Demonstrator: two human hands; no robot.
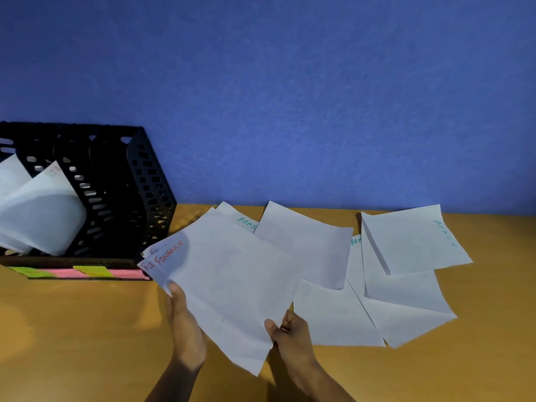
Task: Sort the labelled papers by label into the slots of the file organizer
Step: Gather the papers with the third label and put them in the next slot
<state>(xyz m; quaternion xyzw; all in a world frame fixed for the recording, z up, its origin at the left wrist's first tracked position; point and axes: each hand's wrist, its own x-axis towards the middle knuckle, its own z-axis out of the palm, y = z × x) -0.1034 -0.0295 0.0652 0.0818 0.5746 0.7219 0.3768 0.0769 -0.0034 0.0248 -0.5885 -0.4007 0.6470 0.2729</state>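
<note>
Head view: both hands pinch the FINANCE stack [226,274], left hand [185,329] on its near-left edge, right hand [290,335] at the near corner, squaring like labels together; file organizer [121,198] waits up-left of the fingers, ADMIN papers [412,242] to their right.

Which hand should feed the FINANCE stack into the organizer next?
Probably left. The left hand grips the FINANCE stack at the edge nearest the organizer, which stands on its side. The right hand pinches the far corner.

an office corner, black file organizer [116,192], labelled papers [414,239] spread on a wooden counter [72,329], blue wall [290,97]
</note>
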